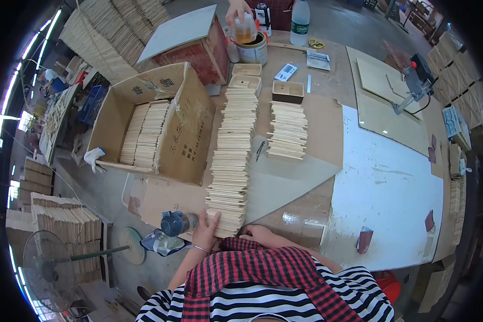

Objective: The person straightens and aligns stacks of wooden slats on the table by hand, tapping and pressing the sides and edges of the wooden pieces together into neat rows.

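A long row of thin wooden slats [232,155], stacked on edge, runs away from my body across the table. My left hand [203,234] is at the near left end of this row, its thumb over the slats and a finger along their side, gripping them. At the near right corner of the row, my right hand [258,235] is closed with curled fingers; what they hold is hidden. A jar with a dark lid [173,223] stands just left of my left hand. To the right of the long row lies a shorter row of slats [287,131].
At left stands an open cardboard box [196,134] with slats inside. Small wooden trays [288,92] sit beyond the rows. Across the table, another person's hand [238,11] holds a clear container above a can [252,52]. A white board [386,182] covers the right side.
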